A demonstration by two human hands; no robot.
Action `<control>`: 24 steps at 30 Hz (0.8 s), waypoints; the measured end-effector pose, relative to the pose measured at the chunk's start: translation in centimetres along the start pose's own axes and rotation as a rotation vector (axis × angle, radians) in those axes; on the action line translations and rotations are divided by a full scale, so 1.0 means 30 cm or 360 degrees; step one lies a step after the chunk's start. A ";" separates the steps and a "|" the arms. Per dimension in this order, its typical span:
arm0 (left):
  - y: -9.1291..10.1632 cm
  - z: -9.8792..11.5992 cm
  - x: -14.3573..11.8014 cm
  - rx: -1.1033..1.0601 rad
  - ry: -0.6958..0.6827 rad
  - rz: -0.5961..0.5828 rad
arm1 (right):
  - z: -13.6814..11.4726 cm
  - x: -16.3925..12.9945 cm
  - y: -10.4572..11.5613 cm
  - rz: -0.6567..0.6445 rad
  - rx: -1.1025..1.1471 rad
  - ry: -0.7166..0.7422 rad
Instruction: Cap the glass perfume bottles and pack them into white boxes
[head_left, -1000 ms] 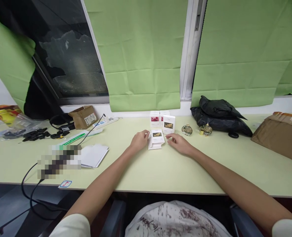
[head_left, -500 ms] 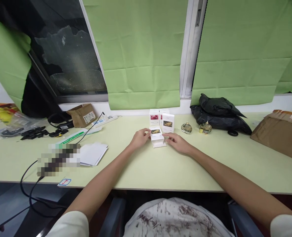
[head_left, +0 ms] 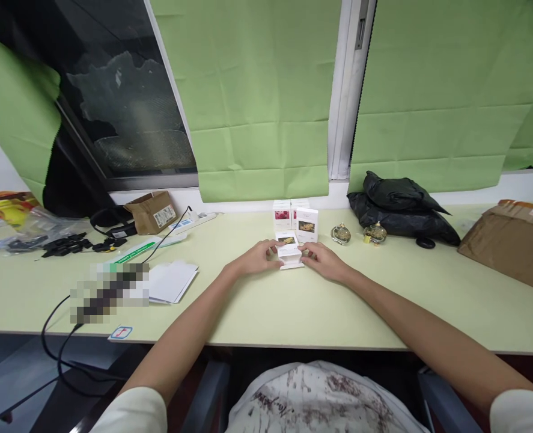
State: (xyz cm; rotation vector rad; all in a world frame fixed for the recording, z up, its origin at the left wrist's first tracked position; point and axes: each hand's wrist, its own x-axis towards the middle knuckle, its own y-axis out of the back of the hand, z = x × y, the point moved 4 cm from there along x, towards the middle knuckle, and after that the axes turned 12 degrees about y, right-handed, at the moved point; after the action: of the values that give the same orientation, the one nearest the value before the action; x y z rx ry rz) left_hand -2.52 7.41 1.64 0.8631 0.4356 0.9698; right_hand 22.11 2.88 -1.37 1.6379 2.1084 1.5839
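At the far left of the counter [head_left: 266, 313] lay an orange and yellow plastic bag [head_left: 9, 207], its print too blurred to read, with black clips [head_left: 65, 243] beside it. A small brown carton [head_left: 151, 211] bore a white shipping label with unreadable print. A green-striped flat packet [head_left: 137, 249] and white envelopes [head_left: 171, 281] lay nearer. The left hand [head_left: 253, 260] and the right hand [head_left: 322, 261] pinched a small white box [head_left: 288, 252] from both sides, fingers curled on its edges; it sat on the counter between them, its top showing a gold picture. Just behind stood three more white boxes [head_left: 306, 224], one with a red picture, their lettering too small to read. Two gold round bottles [head_left: 341, 233] stood beside a black bag [head_left: 399, 210]; a large brown parcel [head_left: 509, 243] carried a label at the far right
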 end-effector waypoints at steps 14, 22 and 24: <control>-0.046 0.045 0.001 0.0064 -0.0087 0.0157 | -0.042 0.009 0.000 0.0029 -0.0241 0.0105; -0.052 0.042 0.001 -0.0053 -0.0017 0.0039 | -0.030 0.009 -0.003 0.0050 -0.0184 0.0077; -0.046 0.040 -0.003 -0.0140 0.0000 -0.0077 | -0.022 0.004 0.004 0.0040 -0.0081 0.0034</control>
State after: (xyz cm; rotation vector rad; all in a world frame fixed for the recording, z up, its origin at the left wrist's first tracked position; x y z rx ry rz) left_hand -1.02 6.42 1.25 0.7702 0.4090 0.9375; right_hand 21.76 2.53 -0.90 1.6452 2.0476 1.6551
